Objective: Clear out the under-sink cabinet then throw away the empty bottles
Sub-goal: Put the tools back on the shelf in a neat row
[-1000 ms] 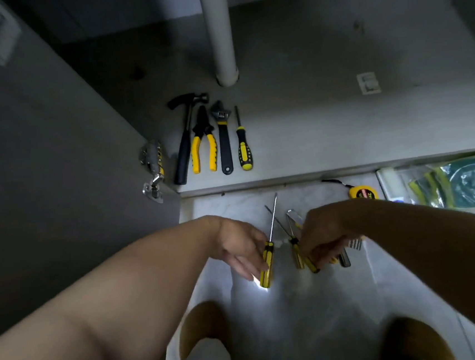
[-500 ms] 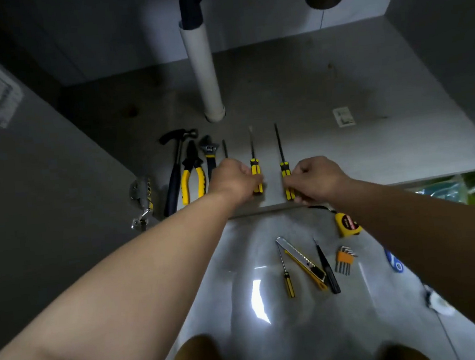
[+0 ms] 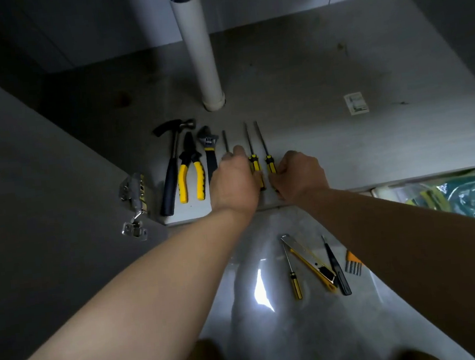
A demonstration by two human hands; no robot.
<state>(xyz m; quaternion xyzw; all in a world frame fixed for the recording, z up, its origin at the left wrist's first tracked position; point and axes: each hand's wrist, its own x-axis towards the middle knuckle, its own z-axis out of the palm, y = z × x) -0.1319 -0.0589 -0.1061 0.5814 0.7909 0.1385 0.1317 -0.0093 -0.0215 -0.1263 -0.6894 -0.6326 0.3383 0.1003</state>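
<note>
Was mid tool-sort imo: L hand (image 3: pixel 235 180) gripped a screwdriver (image 3: pixel 253 162), R hand (image 3: pixel 298 175) gripped 2nd screwdriver (image 3: pixel 270 163) on cabinet floor (image 3: pixel 343 146); next probably needed letting go, then reaching for the knife (image 3: pixel 311 262).

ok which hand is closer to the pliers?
Left. The left hand is just right of the pliers, past the wrench; the right hand is farther right, beyond it.

Left hand (image 3: pixel 235 180) hid the leftmost screwdriver's (image 3: pixel 225 141) handle and part of the middle screwdriver's (image 3: pixel 253 161); right hand (image 3: pixel 299 174) hid the rightmost screwdriver's (image 3: pixel 269 163) handle end. Right forearm (image 3: pixel 410 235) covered some hex keys (image 3: pixel 353 266).
</note>
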